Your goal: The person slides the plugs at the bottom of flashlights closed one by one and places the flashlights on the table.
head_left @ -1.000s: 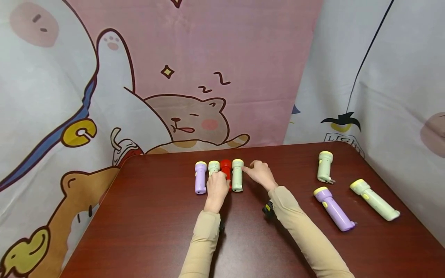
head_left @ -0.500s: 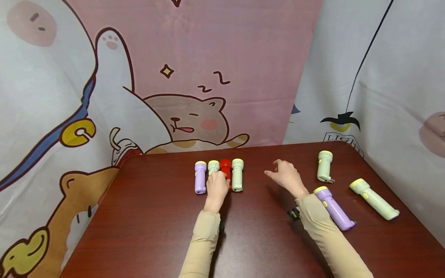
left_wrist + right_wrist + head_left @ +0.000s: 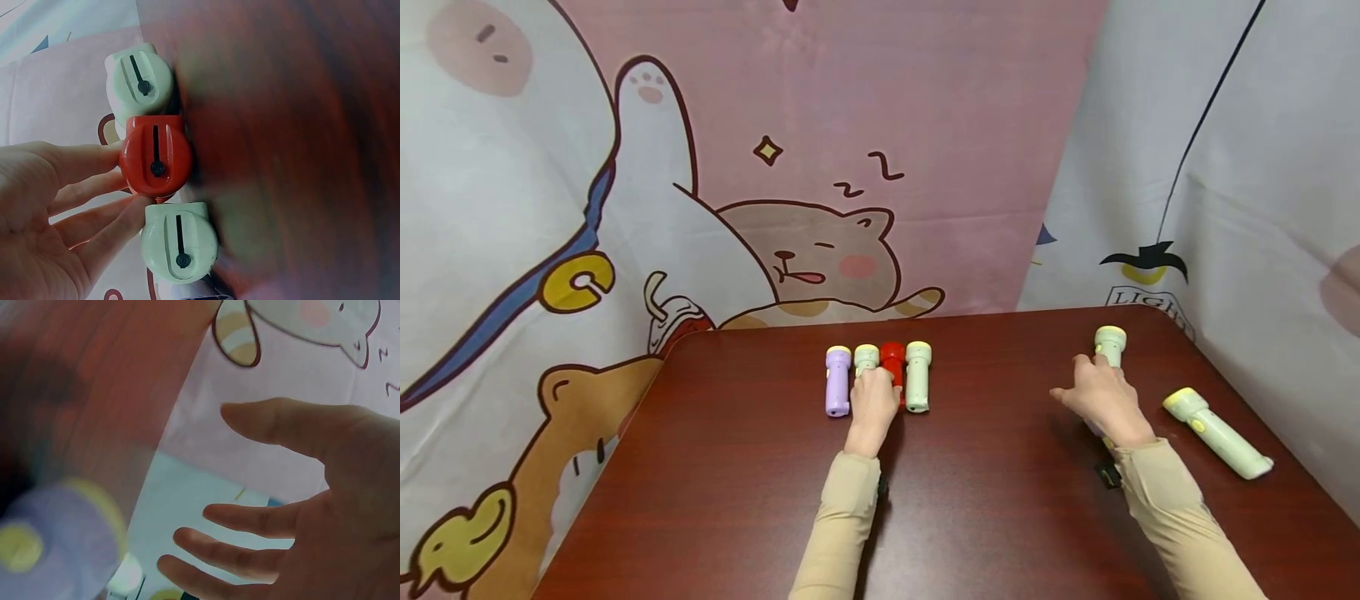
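A red flashlight (image 3: 892,355) lies in a row on the table, and my left hand (image 3: 874,403) holds its body between thumb and fingers. Pale green flashlights lie on both sides of it: one to the right (image 3: 917,379), one to the left (image 3: 867,357) partly behind my hand. A purple flashlight (image 3: 837,382) ends the row at the left. My right hand (image 3: 1103,402) hovers with fingers spread, holding nothing. Beneath it a second purple flashlight (image 3: 59,540), blurred in the right wrist view, is mostly hidden from the head view.
Beyond my right hand, a pale green flashlight (image 3: 1111,342) lies near the back edge. Another pale green one (image 3: 1219,433) lies slanted near the right edge of the dark red table (image 3: 722,467). Printed cartoon cloth (image 3: 970,167) hangs behind the table.
My right hand has moved away from the row to the right, and is now over the second purple flashlight. The left hand stays on the red flashlight.
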The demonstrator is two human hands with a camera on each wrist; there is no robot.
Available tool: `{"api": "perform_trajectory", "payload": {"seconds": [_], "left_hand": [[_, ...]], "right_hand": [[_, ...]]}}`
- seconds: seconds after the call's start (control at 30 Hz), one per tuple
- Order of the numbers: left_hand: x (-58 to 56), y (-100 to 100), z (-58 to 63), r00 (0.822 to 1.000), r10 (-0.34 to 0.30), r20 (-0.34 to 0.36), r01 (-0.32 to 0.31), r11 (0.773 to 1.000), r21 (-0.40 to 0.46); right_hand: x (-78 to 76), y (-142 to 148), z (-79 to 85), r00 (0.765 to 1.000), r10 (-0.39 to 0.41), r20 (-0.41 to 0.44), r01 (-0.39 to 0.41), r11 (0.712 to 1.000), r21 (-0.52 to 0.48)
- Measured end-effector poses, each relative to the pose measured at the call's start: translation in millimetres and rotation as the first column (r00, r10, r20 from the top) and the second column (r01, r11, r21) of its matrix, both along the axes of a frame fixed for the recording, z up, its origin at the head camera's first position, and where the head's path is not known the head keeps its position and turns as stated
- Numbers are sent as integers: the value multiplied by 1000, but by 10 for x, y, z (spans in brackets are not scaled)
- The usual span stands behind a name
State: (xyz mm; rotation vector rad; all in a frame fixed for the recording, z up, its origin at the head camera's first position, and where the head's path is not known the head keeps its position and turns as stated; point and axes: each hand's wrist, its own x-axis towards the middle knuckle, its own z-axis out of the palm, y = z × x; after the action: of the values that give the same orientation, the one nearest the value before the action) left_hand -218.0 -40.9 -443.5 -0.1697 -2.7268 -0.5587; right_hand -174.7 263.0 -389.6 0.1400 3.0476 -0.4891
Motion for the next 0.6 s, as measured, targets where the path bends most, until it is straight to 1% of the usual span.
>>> {"api": "perform_trajectory", "payload": {"seconds": [0.1,0.27,0.43,0.6], "left_hand": [[4,5,3,1000,6,-3,-6,1000,9],[6,12,7,1000,7,-2,-7,1000,0],[4,16,10,1000,2,-2,-2,1000,-10],[4,16,17,1000,3,0,-3,1000,-15]], "right_hand": [[52,143,-24,998,-18,68,17,1000,10],[133,332,-68,982,-33,187,30,999,20],[186,464,-84,960,-41,276,41,999,5],[173,516,-118,927,-44,373,48,999,-1]]}}
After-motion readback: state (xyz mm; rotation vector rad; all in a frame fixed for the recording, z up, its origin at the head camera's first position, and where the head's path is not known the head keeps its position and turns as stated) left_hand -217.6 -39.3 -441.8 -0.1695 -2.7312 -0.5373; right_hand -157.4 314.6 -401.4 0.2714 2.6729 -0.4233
